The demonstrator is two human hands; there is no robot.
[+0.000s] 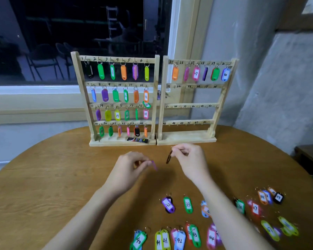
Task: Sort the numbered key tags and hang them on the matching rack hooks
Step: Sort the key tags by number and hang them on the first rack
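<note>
Two wooden racks stand at the table's back. The left rack [157, 98] carries tags on all its rows, hooks 1 to 24. On the right rack [222, 98] only the top row, 25 to 30, holds tags; the lower rows are bare. In front of the racks, above the table, my left hand [132, 165] pinches a purple tag [154, 165]. My right hand [190, 157] pinches a dark brown tag [169, 157] by its ring. Loose tags lie near me, among them purple 32 [168, 204] and green 33 [188, 204].
The round wooden table [61, 177] carries several more numbered tags along its near and right side, such as 37 [255, 208], 40 [139, 239] and 42 [179, 239]. A small black packet [137, 140] lies on the left rack's base. A window and wall stand behind.
</note>
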